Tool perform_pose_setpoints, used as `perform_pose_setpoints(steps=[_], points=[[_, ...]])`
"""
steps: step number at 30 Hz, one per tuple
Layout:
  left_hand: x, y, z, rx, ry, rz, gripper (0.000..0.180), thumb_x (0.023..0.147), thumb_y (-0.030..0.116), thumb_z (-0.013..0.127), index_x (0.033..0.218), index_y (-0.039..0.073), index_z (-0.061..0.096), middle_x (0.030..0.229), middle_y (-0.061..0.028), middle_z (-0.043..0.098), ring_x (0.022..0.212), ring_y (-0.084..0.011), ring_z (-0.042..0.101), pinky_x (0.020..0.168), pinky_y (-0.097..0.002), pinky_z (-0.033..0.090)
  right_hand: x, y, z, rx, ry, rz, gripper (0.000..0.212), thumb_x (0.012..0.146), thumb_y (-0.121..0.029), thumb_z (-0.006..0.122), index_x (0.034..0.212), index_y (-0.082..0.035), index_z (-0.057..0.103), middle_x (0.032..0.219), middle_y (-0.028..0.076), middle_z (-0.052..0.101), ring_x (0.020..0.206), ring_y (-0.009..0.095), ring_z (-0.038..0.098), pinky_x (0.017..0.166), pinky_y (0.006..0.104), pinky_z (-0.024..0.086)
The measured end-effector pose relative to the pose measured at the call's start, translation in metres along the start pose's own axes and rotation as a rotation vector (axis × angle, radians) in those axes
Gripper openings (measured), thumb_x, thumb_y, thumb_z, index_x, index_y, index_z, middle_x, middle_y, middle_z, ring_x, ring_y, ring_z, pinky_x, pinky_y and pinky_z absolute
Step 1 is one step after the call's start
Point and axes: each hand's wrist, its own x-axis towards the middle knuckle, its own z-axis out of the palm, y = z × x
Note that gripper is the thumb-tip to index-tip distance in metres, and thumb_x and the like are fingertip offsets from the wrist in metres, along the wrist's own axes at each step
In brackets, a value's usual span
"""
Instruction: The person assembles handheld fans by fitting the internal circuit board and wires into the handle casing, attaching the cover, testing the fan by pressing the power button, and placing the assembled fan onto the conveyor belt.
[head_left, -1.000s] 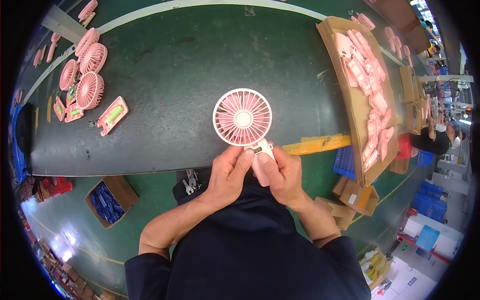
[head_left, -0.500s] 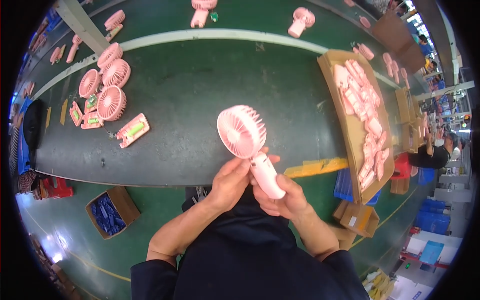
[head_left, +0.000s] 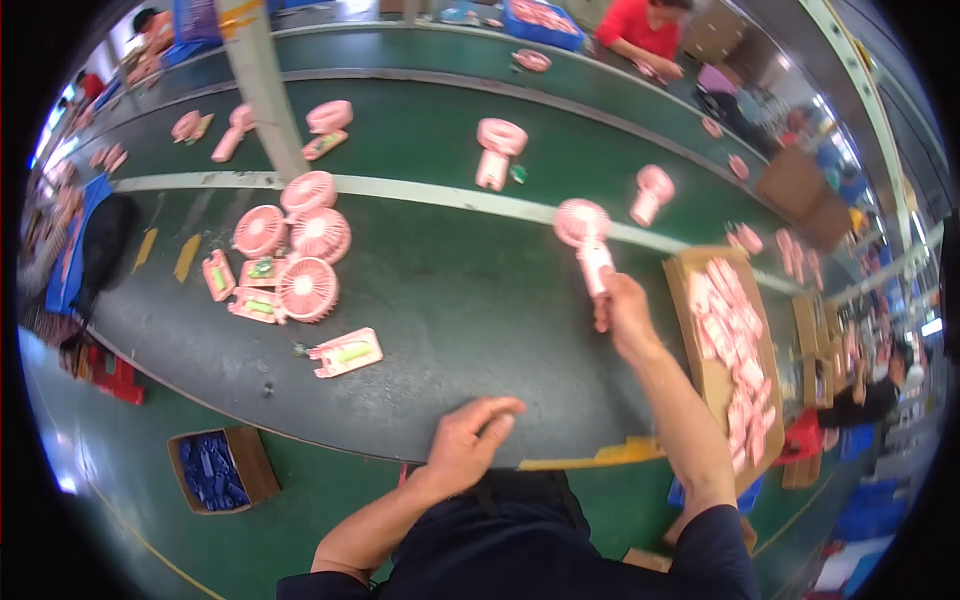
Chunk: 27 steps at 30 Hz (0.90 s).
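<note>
A pink handheld fan (head_left: pixel 594 262) is in my right hand (head_left: pixel 630 310), its handle gripped and its round head pointing away toward the far rail. My left hand (head_left: pixel 470 440) holds nothing; its fingers stretch out to the right just above the front edge of the dark worktable (head_left: pixel 430 340). On the left of the table stand several round pink fan heads (head_left: pixel 308 289) in a cluster. Beside them are handle halves with green parts, and one pink handle half (head_left: pixel 346 352) lies nearer to me.
An open cardboard box (head_left: pixel 690 320) full of pink handle shells stands at the right. Beyond the white rail (head_left: pixel 430 198), a conveyor belt (head_left: pixel 420 130) carries several pink fans. A metal post (head_left: pixel 262 90) rises at the far left. A person in red (head_left: pixel 640 35) sits across.
My right hand has carried the fan away from my body, forward and to the right. My left hand has let go of it and stays near the table edge. The view has shifted.
</note>
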Motion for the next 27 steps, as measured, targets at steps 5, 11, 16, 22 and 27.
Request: perform_pose_setpoints(steps=[5, 11, 16, 22, 27], points=[[0.006, 0.005, -0.006, -0.027, -0.088, 0.055, 0.021, 0.1, 0.011, 0.065, 0.12, 0.004, 0.069, 0.114, -0.0121, 0.073, 0.106, -0.025, 0.071, 0.092, -0.0351, 0.056, 0.103, -0.024, -0.014, 0.058, 0.159, -0.03, 0.023, 0.101, -0.027, 0.064, 0.094, -0.006, 0.058, 0.08, 0.003, 0.059, 0.059, 0.012, 0.058, 0.047, 0.0274, 0.049], [0.012, 0.001, -0.011, -0.072, -0.145, 0.002, 0.023, 0.101, 0.013, 0.064, 0.122, 0.006, 0.067, 0.112, -0.0103, 0.072, 0.104, -0.0259, 0.071, 0.09, -0.0355, 0.056, 0.162, -0.031, 0.034, -0.378, 0.294, -0.221, 0.046, 0.095, -0.023, 0.068, 0.131, 0.004, 0.06, 0.077, 0.006, 0.063, 0.064, 0.016, 0.061, 0.05, 0.0329, 0.049], [0.006, 0.007, -0.025, -0.123, -0.223, -0.062, 0.022, 0.102, 0.012, 0.062, 0.123, 0.006, 0.067, 0.114, -0.0108, 0.072, 0.105, -0.0259, 0.07, 0.091, -0.0358, 0.055, 0.214, -0.04, 0.106, -0.713, 0.336, -0.65, 0.055, 0.094, -0.036, 0.068, 0.134, 0.002, 0.059, 0.111, 0.017, 0.064, 0.1, 0.031, 0.064, 0.094, 0.0417, 0.051], [0.066, 0.029, -0.137, 0.613, -0.28, 0.453, 0.034, 0.088, 0.005, 0.067, 0.122, 0.005, 0.064, 0.102, -0.0126, 0.068, 0.088, -0.0341, 0.068, 0.076, -0.0442, 0.057, 0.261, -0.06, 0.123, -0.865, 0.388, -0.53, 0.083, 0.094, -0.058, 0.061, 0.148, 0.003, 0.045, 0.141, 0.029, 0.053, 0.132, 0.044, 0.051, 0.11, 0.0493, 0.042], [0.211, 0.05, -0.227, 1.021, 0.007, 0.347, 0.031, 0.092, 0.013, 0.068, 0.12, 0.003, 0.062, 0.133, -0.0211, 0.058, 0.122, -0.0387, 0.058, 0.103, -0.0474, 0.049, 0.275, -0.069, 0.13, -0.888, 0.318, -0.418, 0.092, 0.087, -0.053, 0.071, 0.15, 0.007, 0.041, 0.137, 0.031, 0.06, 0.126, 0.043, 0.06, 0.105, 0.0455, 0.048]])
